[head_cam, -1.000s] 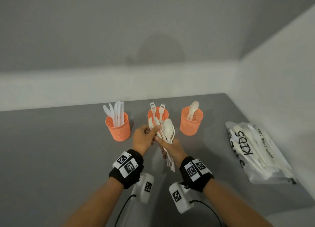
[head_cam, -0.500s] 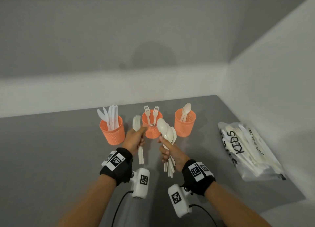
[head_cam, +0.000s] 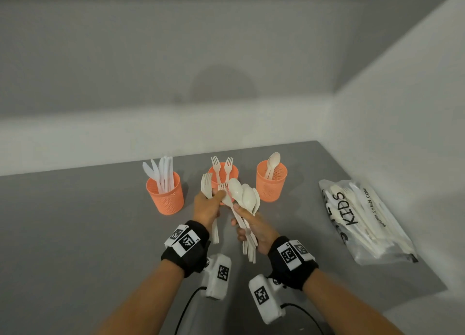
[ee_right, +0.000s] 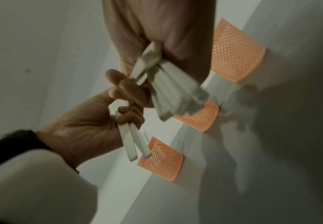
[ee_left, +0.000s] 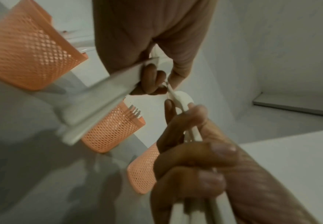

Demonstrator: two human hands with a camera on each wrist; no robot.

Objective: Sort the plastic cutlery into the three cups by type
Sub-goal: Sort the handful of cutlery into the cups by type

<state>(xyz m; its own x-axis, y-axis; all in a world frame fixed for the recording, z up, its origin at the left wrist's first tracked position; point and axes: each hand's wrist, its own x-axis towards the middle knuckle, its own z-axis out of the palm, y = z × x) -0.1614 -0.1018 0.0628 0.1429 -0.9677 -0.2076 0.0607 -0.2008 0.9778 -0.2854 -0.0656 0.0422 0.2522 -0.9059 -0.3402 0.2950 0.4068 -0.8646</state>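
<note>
Left hand [head_cam: 208,207]: fingers curled round a pair of forks [head_cam: 206,185], tines up, handles hanging below the fist. Right hand [head_cam: 254,227]: fingers wrapped round a fanned bundle of spoons [head_cam: 245,196], bowls up, thumb along the handles. Fists almost touch; left fingertips meet the bundle. Both forearms reach forward, wrists raised above the table [head_cam: 75,234]. Just beyond the knuckles stands the fork cup [head_cam: 217,176]; knife cup [head_cam: 165,193] to the left, spoon cup [head_cam: 271,183] to the right.
</note>
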